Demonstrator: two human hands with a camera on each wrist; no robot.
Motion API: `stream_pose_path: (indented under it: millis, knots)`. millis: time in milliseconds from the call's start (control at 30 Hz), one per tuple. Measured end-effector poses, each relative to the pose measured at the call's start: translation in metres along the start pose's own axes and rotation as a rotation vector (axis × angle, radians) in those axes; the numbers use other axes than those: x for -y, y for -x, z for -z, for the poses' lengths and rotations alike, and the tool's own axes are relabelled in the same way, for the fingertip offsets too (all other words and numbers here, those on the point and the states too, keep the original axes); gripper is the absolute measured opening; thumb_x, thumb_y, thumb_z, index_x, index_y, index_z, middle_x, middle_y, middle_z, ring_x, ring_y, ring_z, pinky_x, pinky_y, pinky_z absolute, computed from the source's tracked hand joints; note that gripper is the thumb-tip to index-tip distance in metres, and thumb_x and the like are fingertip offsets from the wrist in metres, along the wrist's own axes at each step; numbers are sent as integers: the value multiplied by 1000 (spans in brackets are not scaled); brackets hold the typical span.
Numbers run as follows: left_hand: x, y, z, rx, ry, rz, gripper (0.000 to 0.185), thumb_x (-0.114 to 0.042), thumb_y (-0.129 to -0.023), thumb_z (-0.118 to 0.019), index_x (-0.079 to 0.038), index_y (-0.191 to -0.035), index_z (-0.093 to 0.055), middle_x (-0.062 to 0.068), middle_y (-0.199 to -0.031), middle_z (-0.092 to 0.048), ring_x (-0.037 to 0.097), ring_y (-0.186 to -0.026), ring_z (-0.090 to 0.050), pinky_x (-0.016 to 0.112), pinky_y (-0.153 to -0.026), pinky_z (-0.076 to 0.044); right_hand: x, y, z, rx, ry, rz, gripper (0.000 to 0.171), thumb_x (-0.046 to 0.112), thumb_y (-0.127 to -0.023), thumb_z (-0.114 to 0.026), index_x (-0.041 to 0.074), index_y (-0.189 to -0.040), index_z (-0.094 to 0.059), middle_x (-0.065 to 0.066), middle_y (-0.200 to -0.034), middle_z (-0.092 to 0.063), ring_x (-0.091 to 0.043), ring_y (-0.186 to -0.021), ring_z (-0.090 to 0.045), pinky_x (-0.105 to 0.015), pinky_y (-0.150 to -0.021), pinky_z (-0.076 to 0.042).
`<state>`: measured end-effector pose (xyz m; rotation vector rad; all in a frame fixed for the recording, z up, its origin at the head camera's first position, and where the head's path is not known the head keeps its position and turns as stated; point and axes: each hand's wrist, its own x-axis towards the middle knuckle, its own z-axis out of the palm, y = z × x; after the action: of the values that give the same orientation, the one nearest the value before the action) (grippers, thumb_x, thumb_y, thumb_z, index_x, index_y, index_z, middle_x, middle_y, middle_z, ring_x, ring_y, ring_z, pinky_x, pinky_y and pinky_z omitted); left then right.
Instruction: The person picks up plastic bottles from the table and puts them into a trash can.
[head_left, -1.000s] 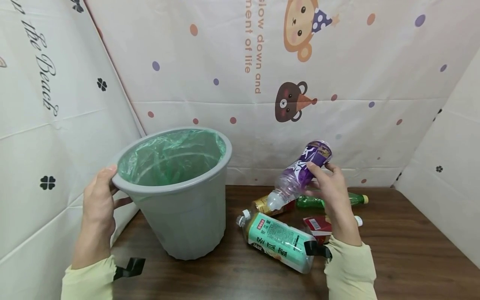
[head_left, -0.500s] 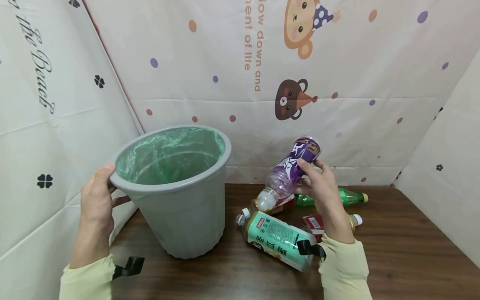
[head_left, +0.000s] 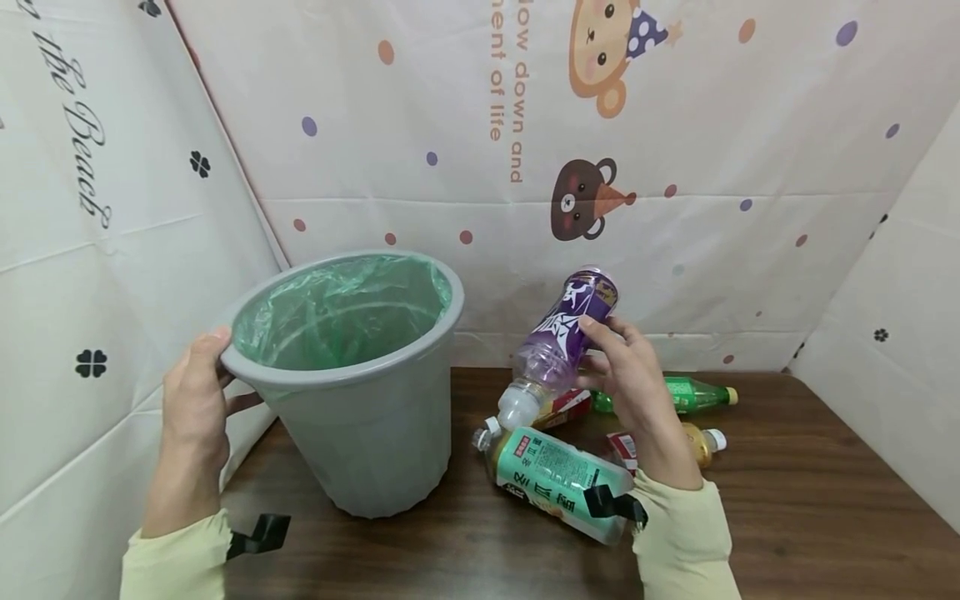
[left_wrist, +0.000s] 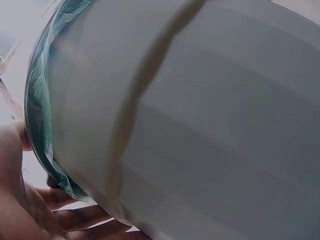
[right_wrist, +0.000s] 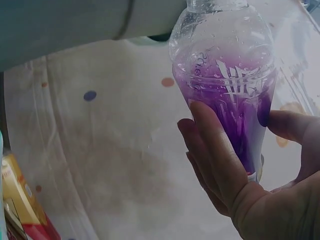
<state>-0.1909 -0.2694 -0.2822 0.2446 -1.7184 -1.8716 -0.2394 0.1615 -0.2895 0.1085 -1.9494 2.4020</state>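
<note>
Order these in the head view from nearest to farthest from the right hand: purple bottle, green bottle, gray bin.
1. Purple bottle: held in the right hand.
2. Green bottle: lying just behind the hand, to its right.
3. Gray bin: far left, beside the left hand.

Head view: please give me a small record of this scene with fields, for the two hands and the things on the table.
left hand: left hand grips the rim of the grey bin
bin lining: green bag
right hand: right hand holds the purple bottle above the table, cap end tilted down toward the bin
on table: teal-label bottle lying on its side; green bottle lying behind the right hand
surface: dark wooden table
</note>
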Motion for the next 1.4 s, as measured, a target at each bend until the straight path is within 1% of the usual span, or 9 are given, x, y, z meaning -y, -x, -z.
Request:
stream_pose_path:
  millis: [100,300,467,633,833,1067,1267,1400]
  knots:
    - [0,0,0,-1,-6,-4,30,-42,-109,-56,-15,-103,-70,-6,-95,-74,10,-93,-68,27,-56,-58,-1,0,-5,26,-11,2,82,36,-108,-60,0,-164,-12,-28,-153,-41,-19,-98,-73,-29,-76,-64]
    - [0,1,1,11,-27,-14,33,-45,-109,-55,-16,-104,-70,-6,-99,-74,12,-97,-67,27,-58,-58,-5,-2,-17,39,-33,1,80,35,-108,-62,0,-163,-16,-28,-148,-45,-21,-93,-74,-31,-74,-65]
    - [0,1,1,4,-38,-22,33,-45,-109,-56,-16,-103,-70,-6,-99,-73,12,-98,-67,27,-58,-58,-5,-2,-22,51,-49,8,75,34,-108,-62,1,-161,-21,-25,-143,-48,-20,-90,-73,-28,-69,-64]
    - [0,1,0,8,-41,-11,33,-44,-109,-55,-16,-105,-70,-6,-99,-72,12,-98,-67,27,-59,-59,-4,0,-24,70,-68,12,69,32,-108,-60,0,-159,-25,-22,-139,-48,-18,-86,-71,-25,-65,-62]
    - [0,0,0,3,-47,-3,33,-44,-109,-54,-15,-107,-69,-5,-101,-71,13,-98,-66,27,-59,-59,-5,-4,-27,123,-76,-5,69,31,-108,-58,-2,-159,-25,-22,-142,-47,-21,-90,-70,-28,-71,-63]
    - [-1,2,-1,-5,-53,-10,33,-45,-109,-54,-16,-109,-69,-5,-101,-71,13,-99,-66,27,-59,-58,1,-9,-32,189,-56,16,70,33,-109,-56,-3,-160,-25,-23,-141,-51,-22,-95,-72,-33,-80,-64]
    - [0,3,-1,-2,-43,-22,33,-45,-109,-55,-16,-109,-69,-4,-101,-72,13,-99,-67,27,-58,-59,5,-11,-34,247,-75,34,65,32,-110,-54,-6,-156,-27,-22,-137,-52,-22,-96,-71,-33,-79,-64]
    - [0,3,-2,-5,-42,-33,33,-45,-109,-55,-15,-107,-69,-4,-100,-72,14,-98,-67,27,-58,-59,9,-13,-37,279,-80,44,64,32,-110,-53,-6,-155,-28,-21,-136,-53,-23,-96,-71,-33,-80,-64]
